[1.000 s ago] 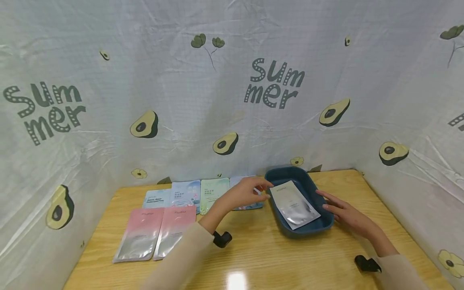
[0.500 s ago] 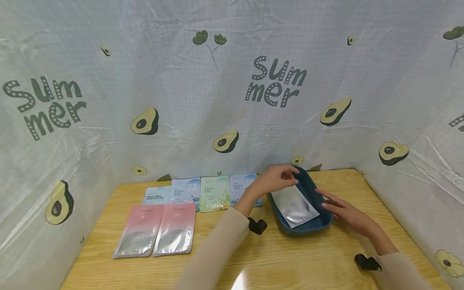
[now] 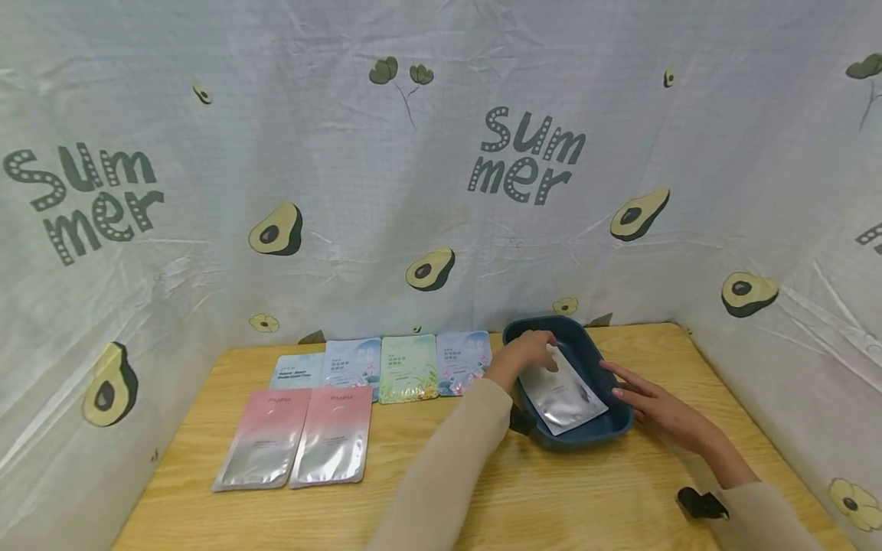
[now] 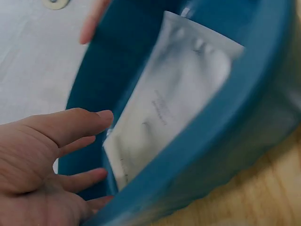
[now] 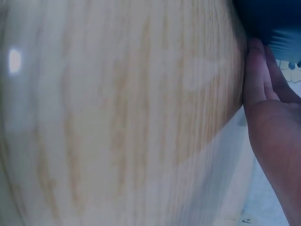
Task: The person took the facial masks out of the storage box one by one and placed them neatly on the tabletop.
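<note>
A silvery-cream sachet point(image 3: 563, 398) lies flat inside a dark blue plastic basin point(image 3: 606, 430). My left hand point(image 3: 529, 353) reaches over the basin's left rim, its fingers spread above the sachet's far end. In the left wrist view, the thumb and fingers of that left hand point(image 4: 56, 155) stand apart near the end of the sachet point(image 4: 174, 84), with nothing pinched between them. On the basin's right side, my right hand point(image 3: 664, 409) rests with extended fingers against the outer wall and rim. The right wrist view has the right hand point(image 5: 268, 89) touching the blue wall point(image 5: 277, 28).
Two pink-silver sachets point(image 3: 265, 440) lie side by side at the left of the wooden table point(image 3: 551, 497). Behind them runs a row of pale blue and green sachets point(image 3: 408, 369). A printed white cloth point(image 3: 358, 191) hangs behind and at both sides.
My left hand has moved right, from beside the basin's left rim to over it, then lowered toward the sachet inside. My right hand has stayed at the basin's right side.
</note>
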